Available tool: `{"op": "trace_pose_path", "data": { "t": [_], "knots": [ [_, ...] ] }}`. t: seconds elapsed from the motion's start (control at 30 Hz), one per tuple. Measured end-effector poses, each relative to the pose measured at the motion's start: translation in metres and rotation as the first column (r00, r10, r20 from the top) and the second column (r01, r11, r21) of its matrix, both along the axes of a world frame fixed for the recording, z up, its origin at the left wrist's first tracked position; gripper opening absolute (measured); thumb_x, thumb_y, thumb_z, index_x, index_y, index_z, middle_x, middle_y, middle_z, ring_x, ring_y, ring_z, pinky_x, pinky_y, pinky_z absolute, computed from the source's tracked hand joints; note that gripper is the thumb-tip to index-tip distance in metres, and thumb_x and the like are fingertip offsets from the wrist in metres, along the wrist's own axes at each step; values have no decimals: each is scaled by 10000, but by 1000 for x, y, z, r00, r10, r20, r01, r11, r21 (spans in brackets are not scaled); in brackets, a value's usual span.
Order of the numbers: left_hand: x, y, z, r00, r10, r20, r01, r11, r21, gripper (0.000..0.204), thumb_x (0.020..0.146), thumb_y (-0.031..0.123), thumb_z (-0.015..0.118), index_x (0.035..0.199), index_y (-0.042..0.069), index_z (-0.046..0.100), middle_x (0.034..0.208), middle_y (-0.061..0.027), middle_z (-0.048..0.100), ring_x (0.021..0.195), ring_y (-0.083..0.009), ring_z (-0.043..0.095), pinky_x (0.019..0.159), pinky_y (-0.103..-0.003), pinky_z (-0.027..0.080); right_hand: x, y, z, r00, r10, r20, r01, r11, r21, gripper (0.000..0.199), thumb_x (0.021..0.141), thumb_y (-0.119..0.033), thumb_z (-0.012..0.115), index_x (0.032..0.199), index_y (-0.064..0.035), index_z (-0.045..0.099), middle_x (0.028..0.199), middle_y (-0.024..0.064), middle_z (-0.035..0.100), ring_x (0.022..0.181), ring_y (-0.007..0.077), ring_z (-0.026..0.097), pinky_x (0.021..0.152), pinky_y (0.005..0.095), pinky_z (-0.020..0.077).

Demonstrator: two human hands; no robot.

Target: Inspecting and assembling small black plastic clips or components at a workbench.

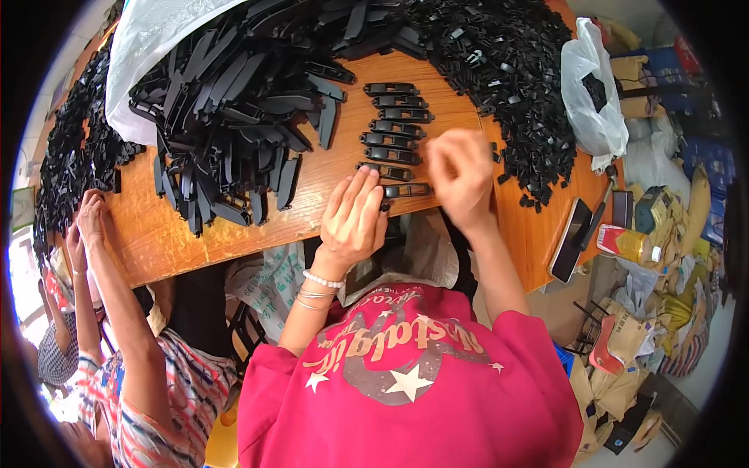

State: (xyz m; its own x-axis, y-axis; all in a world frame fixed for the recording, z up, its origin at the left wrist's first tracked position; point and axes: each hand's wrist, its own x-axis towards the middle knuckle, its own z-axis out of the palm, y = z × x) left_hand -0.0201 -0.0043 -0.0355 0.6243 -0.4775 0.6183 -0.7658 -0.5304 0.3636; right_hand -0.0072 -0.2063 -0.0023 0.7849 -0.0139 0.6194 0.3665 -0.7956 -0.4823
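A column of several long black plastic handle-like pieces point(392, 140) lies on the wooden table in front of me. My left hand point(355, 222) rests at the near end of this column, fingers stretched out and close together. Its fingertips touch the left end of one piece, and the nearest black piece point(409, 189) lies just to their right. Over the right side of the column is my right hand point(463, 179), slightly blurred, its fingers curled in toward the thumb. Whatever those fingers may hold is hidden.
A large heap of long black plastic pieces point(234, 101) lies to the left, partly under a white plastic sack point(148, 62). Small black clips point(515, 86) are piled right. A phone point(572, 240) sits by the right edge. Another person's hands point(92, 218) work at far left.
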Motion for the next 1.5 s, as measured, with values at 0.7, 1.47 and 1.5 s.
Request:
{"op": "trace_pose_path", "data": {
  "t": [0.7, 1.47, 1.5],
  "knots": [
    [0, 8, -2, 979, -184, 92, 190, 979, -68, 271, 774, 43, 564, 1025, -57, 592, 1087, -223, 654, 1056, -355, 631, 922, -437, 503, -16, -9, 11, 982, 127, -137, -117, 990, 76, 180, 747, 53, 686, 898, -28, 631, 882, 115, 647, 818, 268, 622, 719, 356, 499],
    [1, 7, 3, 958, -279, 63, 274, 958, 84, 307, 805, 91, 615, 1083, -32, 578, 1166, -194, 633, 1082, -296, 625, 881, -382, 504, -37, -5, 2, 937, 309, -163, -329, 938, -112, 315, 640, 73, 692, 945, 19, 632, 992, 115, 605, 882, 293, 589, 745, 383, 484],
    [1, 7, 3, 958, -280, 64, 275, 958, 84, 307, 805, 91, 615, 1083, -32, 578, 1166, -194, 633, 1082, -296, 625, 881, -382, 504, -38, -4, 2, 944, 293, -154, -313, 941, -129, 315, 645, 72, 688, 950, 18, 629, 993, 114, 605, 883, 294, 589, 748, 385, 482]
  ]
}}
